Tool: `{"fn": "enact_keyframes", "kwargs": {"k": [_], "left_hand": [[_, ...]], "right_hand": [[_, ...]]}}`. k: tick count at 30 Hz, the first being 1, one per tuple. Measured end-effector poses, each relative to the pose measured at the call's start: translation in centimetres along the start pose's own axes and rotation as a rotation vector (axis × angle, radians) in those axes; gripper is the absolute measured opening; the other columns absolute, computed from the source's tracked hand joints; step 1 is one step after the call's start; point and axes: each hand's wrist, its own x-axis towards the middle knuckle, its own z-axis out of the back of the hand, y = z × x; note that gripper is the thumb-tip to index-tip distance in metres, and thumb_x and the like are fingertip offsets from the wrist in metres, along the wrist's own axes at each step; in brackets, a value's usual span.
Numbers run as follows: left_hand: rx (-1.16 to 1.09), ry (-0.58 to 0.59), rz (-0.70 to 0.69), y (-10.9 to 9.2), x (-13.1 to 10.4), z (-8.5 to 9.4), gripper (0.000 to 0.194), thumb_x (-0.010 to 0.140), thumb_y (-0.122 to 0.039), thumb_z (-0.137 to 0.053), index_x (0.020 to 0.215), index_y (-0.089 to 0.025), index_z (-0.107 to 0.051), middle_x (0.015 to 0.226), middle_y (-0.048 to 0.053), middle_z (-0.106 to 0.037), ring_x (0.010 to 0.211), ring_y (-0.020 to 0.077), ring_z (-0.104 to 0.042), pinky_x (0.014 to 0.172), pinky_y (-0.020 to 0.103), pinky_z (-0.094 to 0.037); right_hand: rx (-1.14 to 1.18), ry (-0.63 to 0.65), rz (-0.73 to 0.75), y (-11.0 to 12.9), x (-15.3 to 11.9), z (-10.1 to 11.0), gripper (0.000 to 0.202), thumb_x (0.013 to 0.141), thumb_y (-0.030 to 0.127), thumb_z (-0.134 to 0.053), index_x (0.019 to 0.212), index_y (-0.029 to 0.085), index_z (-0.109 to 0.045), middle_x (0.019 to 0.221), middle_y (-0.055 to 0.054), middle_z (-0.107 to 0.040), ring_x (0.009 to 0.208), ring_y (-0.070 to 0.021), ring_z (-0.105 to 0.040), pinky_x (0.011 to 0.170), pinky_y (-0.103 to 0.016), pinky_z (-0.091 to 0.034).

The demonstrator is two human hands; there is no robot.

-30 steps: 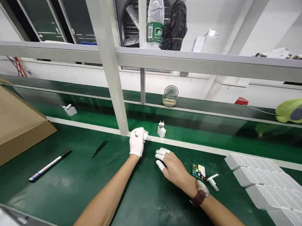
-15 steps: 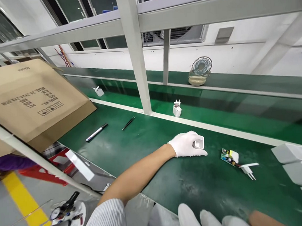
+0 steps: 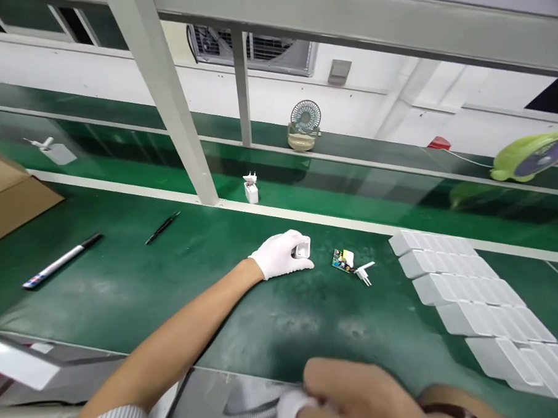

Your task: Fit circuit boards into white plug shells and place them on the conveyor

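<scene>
My left hand [image 3: 283,255], in a white glove, rests on the green bench top with thumb and fingers closed round a small white plastic housing [image 3: 303,248]. The housing's open end faces right. Just beyond it lies a small circuit board [image 3: 342,260] with a yellow component, joined to a white two-pin plug piece [image 3: 365,273]. My right hand [image 3: 361,390] is at the bottom edge, curled and blurred. Bare skin shows on it, with white at one fingertip; whatever it may hold is hidden. A dark band circles that wrist.
Rows of white plastic housings [image 3: 471,287] stand on the right. Tweezers [image 3: 163,227] and a marker [image 3: 62,261] lie left, near a cardboard box [image 3: 14,196]. White chargers [image 3: 251,192] and a small fan [image 3: 304,125] are behind. A frame post [image 3: 168,103] rises from the bench.
The view has swung right, bringing the rows of housings and a green fan into sight. My left hand still grips the housing. My right hand, with white fingers spread before, is now curled.
</scene>
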Motion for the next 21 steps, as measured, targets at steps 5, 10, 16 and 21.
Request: {"fn": "enact_keyframes", "kwargs": {"k": [5, 10, 16, 21], "left_hand": [[-0.005, 0.013, -0.009, -0.6, -0.4, -0.1, 0.03, 0.074, -0.048, -0.078, 0.093, -0.027, -0.068, 0.092, -0.001, -0.063, 0.082, 0.0176, -0.062, 0.075, 0.026, -0.047], [0.027, 0.047, 0.063, -1.0, -0.8, 0.0, 0.055, 0.069, -0.053, -0.081, 0.117, -0.03, -0.064, 0.106, -0.001, -0.064, 0.086, 0.0178, -0.064, 0.074, 0.027, -0.05], [0.164, 0.018, 0.107, -0.9, -5.1, 3.3, 0.069, 0.085, -0.053, -0.068, 0.144, -0.024, -0.046, 0.137, 0.012, -0.056, 0.109, 0.0255, -0.064, 0.095, 0.038, -0.05], [0.689, -0.034, 0.548, -0.4, -13.1, 7.4, 0.063, 0.085, -0.055, -0.065, 0.131, -0.013, -0.058, 0.146, 0.023, -0.048, 0.135, 0.0424, -0.041, 0.107, 0.053, -0.038]], "right_hand": [[0.008, -0.037, 0.079, -4.8, 2.5, -2.3, 0.019, 0.098, 0.033, -0.06, 0.104, 0.022, -0.074, 0.054, 0.001, -0.06, 0.053, -0.015, -0.058, 0.054, -0.028, -0.041], [0.208, 0.05, 0.118, -8.3, 2.1, -6.8, 0.027, 0.103, 0.029, -0.049, 0.104, 0.021, -0.074, 0.062, -0.001, -0.067, 0.052, -0.0147, -0.059, 0.053, -0.027, -0.042], [0.289, 0.155, 0.22, -10.2, -2.2, -11.1, 0.023, 0.102, 0.024, -0.05, 0.112, 0.021, -0.071, 0.071, -0.004, -0.071, 0.062, -0.0176, -0.065, 0.063, -0.03, -0.05], [0.332, 0.185, 0.238, -11.5, -4.7, -12.2, 0.031, 0.099, 0.016, -0.049, 0.124, 0.027, -0.064, 0.079, -0.003, -0.071, 0.073, -0.0212, -0.067, 0.073, -0.037, -0.057]]}}
